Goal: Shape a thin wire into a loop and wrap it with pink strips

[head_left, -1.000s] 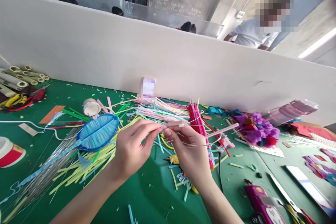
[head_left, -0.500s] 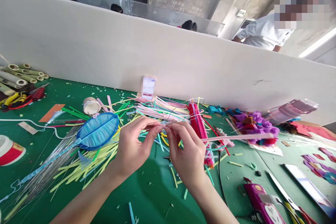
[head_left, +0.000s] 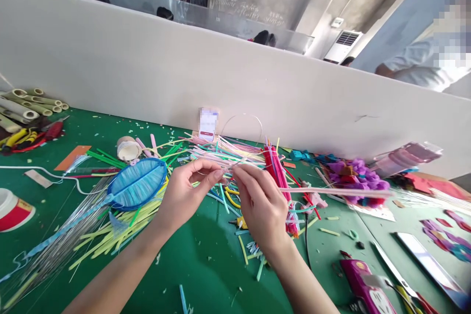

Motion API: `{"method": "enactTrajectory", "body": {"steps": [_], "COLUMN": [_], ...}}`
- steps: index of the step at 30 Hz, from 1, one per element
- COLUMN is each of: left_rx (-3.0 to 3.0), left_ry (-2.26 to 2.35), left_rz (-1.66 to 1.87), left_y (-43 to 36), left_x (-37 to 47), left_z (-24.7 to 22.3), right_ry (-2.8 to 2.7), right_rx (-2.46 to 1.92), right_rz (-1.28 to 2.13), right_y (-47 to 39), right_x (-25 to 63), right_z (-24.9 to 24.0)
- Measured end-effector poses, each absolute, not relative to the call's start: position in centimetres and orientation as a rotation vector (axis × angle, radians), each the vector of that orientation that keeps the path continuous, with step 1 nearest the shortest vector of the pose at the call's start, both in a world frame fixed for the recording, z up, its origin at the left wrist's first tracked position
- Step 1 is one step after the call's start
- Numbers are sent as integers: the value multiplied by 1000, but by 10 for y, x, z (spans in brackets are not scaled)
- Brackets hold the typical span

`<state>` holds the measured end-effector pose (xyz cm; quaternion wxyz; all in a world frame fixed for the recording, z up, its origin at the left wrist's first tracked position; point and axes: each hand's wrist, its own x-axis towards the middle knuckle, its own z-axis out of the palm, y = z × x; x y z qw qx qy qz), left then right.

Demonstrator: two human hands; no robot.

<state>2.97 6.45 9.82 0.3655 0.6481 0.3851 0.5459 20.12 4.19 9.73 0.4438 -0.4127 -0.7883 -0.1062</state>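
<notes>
My left hand [head_left: 187, 196] is closed in a pinch, thumb against forefinger, on a thin wire [head_left: 243, 115] whose loop arches up above both hands. Close beside it, my right hand [head_left: 263, 206] pinches the same small spot, fingertips almost touching the left ones. A pale pink fuzzy stem [head_left: 338, 192] runs through my right hand and sticks out far to the right. What lies between the fingertips is small and partly hidden. Beneath the hands are loose pink and white stems [head_left: 228, 152], and a bundle of red and magenta stems [head_left: 274, 169] is just behind the right hand.
A blue leaf-shaped piece [head_left: 138, 184] lies left on yellow-green stems [head_left: 110, 235]. Purple flowers [head_left: 349, 174], scissors [head_left: 395, 267], a magenta power strip [head_left: 362, 282] and a phone [head_left: 430, 265] are at right. Another phone [head_left: 208, 125] leans on the white partition [head_left: 147, 68]. A person's sleeve [head_left: 415, 59] shows beyond it.
My right hand has turned slightly, fingers straighter, and the wire loop now stands higher against the partition. The person behind the partition has moved right.
</notes>
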Motion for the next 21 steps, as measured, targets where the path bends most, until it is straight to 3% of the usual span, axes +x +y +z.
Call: {"method": "enactTrajectory", "body": {"steps": [3, 5, 11, 16, 21], "left_rx": [2053, 2429, 3165, 3165, 3119], "left_ry": [1123, 1107, 876, 908, 832], "left_rz": [1727, 1979, 1907, 1854, 1842], "left_y": [66, 64, 53, 53, 55], "left_x": [18, 8, -8, -8, -7], "left_z": [95, 93, 93, 88, 79], "right_ry": [-1829, -1608, -1353, -1633, -1550], "right_rx": [-1053, -1121, -1135, -1123, -1423], "right_rz": [-424, -359, 651, 507, 541], "right_y": [32, 24, 5, -16, -25], "right_x": [211, 219, 240, 251, 256], "right_z": [100, 100, 99, 82, 62]}}
